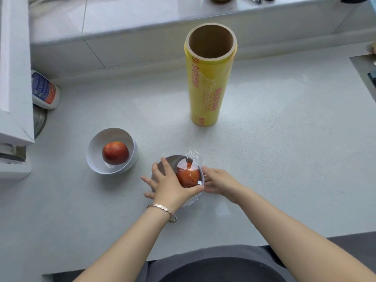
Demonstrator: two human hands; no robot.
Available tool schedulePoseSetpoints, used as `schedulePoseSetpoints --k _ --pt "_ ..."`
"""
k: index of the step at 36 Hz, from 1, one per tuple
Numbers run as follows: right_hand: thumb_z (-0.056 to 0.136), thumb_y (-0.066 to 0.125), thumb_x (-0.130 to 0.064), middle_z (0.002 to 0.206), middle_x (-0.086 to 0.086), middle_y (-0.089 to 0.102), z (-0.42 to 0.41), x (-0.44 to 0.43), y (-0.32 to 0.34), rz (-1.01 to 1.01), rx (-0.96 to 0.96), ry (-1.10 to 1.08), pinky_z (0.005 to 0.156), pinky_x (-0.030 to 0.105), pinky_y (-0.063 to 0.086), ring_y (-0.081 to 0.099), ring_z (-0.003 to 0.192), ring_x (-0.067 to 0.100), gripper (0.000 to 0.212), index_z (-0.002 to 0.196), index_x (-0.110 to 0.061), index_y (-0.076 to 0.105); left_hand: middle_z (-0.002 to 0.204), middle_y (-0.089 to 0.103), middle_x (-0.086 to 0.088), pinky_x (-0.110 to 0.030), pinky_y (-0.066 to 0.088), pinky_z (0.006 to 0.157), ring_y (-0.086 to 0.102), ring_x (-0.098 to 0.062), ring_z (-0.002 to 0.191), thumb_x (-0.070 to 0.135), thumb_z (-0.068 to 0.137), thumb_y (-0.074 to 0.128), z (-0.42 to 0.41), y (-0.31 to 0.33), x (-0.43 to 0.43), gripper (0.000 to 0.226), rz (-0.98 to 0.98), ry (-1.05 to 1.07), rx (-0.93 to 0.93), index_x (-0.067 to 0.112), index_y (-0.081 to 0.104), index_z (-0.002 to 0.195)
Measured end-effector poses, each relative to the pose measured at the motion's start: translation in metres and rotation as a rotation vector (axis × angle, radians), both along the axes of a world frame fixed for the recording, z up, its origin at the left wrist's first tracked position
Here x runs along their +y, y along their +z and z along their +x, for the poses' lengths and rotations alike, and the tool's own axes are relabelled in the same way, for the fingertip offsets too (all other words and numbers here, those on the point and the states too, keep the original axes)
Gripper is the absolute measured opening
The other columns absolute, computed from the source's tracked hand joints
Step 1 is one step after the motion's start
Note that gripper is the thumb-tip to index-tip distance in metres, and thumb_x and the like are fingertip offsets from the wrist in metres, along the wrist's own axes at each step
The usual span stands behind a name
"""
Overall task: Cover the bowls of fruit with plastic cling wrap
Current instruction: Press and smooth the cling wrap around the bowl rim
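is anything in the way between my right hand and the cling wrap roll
Nothing visible. Only bare counter lies between the right hand and the upright cling wrap roll; the uncovered bowl sits off to the left of that path.

We show two bowls, each holding one red-orange fruit. The near bowl (176, 160) has clear cling film (193, 154) stretched over its mouth and its orange fruit (188, 177). The white bowl (95, 159), to its left, is uncovered, its red fruit (115, 153) exposed. The yellow cling-wrap roll (207, 92) stands upright beyond them.
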State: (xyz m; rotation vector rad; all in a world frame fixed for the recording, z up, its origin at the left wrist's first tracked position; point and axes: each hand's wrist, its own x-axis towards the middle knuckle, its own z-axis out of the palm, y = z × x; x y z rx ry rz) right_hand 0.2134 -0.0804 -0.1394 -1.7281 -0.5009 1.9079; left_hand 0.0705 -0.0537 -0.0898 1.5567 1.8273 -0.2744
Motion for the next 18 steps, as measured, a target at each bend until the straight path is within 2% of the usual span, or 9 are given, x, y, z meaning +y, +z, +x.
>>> schedulePoseSetpoints --k 4,8,12,14,16,18 --pt "0.095 0.047 -0.033 0.091 0.005 0.065 -0.005 -0.002 -0.002 0.082 -0.060 -0.044 0.072 0.022 0.049 0.060 0.077 0.016 0.027 0.108 -0.014 0.060 0.153 -0.015 -0.007 -0.056 0.003 0.113 -0.022 -0.033 0.140 0.066 0.053 0.075 -0.016 0.000 0.002 0.137 0.027 -0.191 0.015 0.018 -0.013 0.146" --pt "0.095 0.050 -0.025 0.073 -0.001 0.058 -0.003 0.001 -0.004 0.134 -0.084 -0.052 0.062 0.018 0.049 0.052 0.051 0.003 0.011 0.095 -0.018 0.058 0.152 -0.027 0.002 -0.054 -0.001 0.113 -0.030 -0.027 0.138 0.060 0.053 0.079 -0.031 -0.001 0.010 0.135 0.054 -0.536 0.021 0.029 -0.014 0.146" --pt "0.094 0.052 -0.020 0.072 0.000 0.056 -0.002 0.007 -0.001 0.156 -0.113 -0.045 0.060 0.019 0.048 0.050 0.055 0.008 0.012 0.082 -0.019 0.056 0.151 -0.030 -0.001 -0.055 -0.004 0.112 -0.032 -0.031 0.137 0.059 0.050 0.081 -0.031 -0.002 0.011 0.140 0.039 -0.647 0.061 0.031 -0.018 0.144" --pt "0.095 0.049 -0.019 0.074 0.001 0.054 -0.004 0.009 -0.002 0.157 -0.147 -0.018 0.064 0.023 0.047 0.049 0.059 0.011 0.016 0.080 -0.018 0.053 0.152 -0.028 -0.003 -0.056 -0.006 0.112 -0.031 -0.032 0.137 0.060 0.050 0.080 -0.030 -0.003 0.011 0.140 0.072 -0.675 0.089 0.030 -0.018 0.145" --pt "0.096 0.042 -0.018 0.076 -0.001 0.054 -0.007 0.009 -0.003 0.177 -0.267 0.015 0.069 0.029 0.045 0.050 0.066 0.013 0.017 0.082 -0.017 0.050 0.153 -0.026 -0.003 -0.055 -0.008 0.113 -0.030 -0.031 0.138 0.063 0.049 0.079 -0.030 -0.005 0.012 0.142 0.116 -0.733 0.102 0.029 -0.021 0.144" --pt "0.098 0.035 -0.019 0.075 -0.002 0.054 -0.010 0.007 -0.001 0.224 -0.391 -0.010 0.070 0.028 0.041 0.049 0.068 0.014 0.016 0.088 -0.014 0.046 0.153 -0.026 -0.002 -0.055 -0.010 0.113 -0.029 -0.030 0.138 0.067 0.049 0.076 -0.029 -0.008 0.013 0.143 0.156 -0.810 0.117 0.029 -0.028 0.141"
